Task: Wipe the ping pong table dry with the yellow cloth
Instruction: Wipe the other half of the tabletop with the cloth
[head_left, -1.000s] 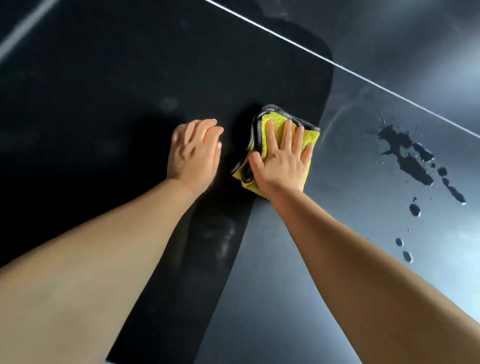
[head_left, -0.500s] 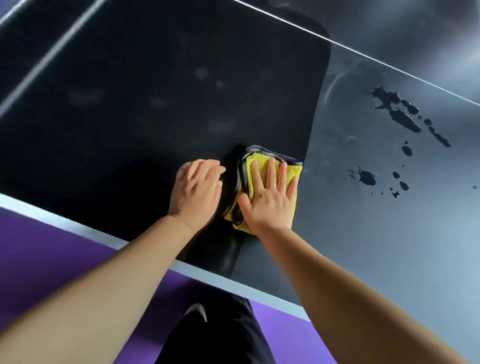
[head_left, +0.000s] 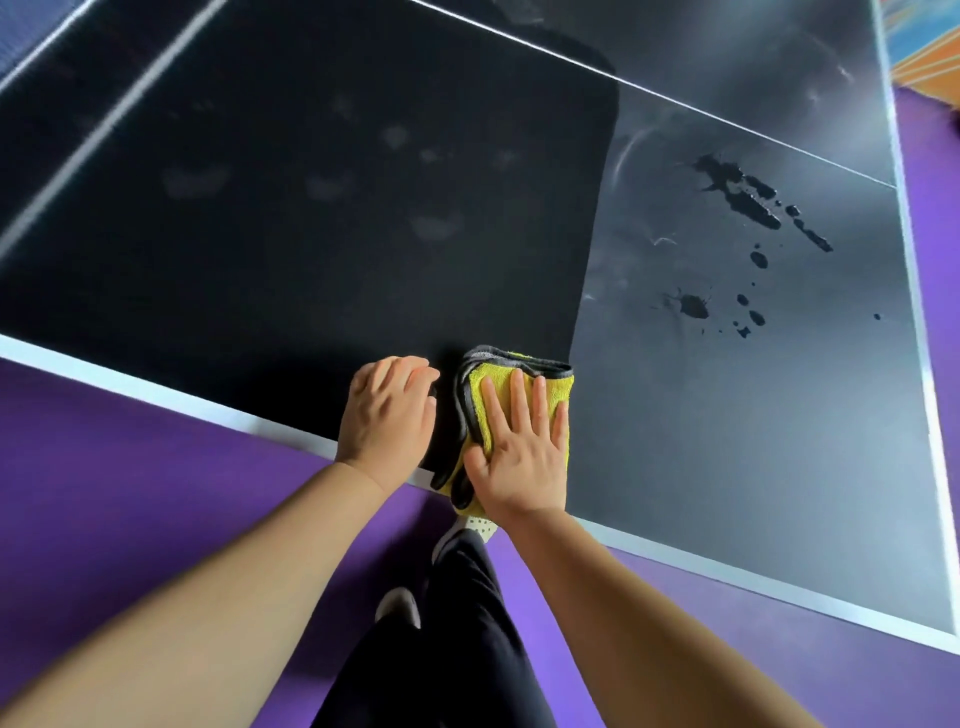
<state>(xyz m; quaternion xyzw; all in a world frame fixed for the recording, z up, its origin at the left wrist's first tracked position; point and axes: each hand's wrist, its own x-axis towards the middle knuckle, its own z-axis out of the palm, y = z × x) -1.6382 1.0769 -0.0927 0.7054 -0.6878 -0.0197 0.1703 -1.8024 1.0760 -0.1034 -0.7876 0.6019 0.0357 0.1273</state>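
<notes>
Two hands: right hand (head_left: 519, 452) flat on the yellow cloth (head_left: 563, 387), left hand (head_left: 387, 410) loosely curled, empty, on the table (head_left: 311, 234).

The right hand (head_left: 519, 457) lies flat over the yellow cloth (head_left: 550, 387) at the near edge of the ping pong table (head_left: 727, 467) and hides most of it, leaving only the far fold, the right strip and a dark-bordered fold by the thumb. The left hand (head_left: 387, 410) bends its fingertips out of sight, and whether it touches the cloth cannot be told. Both forearms run off the bottom, the table's far and left parts are cut off, the smallest specks by the water spots (head_left: 748, 200) are too small to count, and a pale shoe (head_left: 480, 526) is mostly hidden behind the cloth and the right wrist.
</notes>
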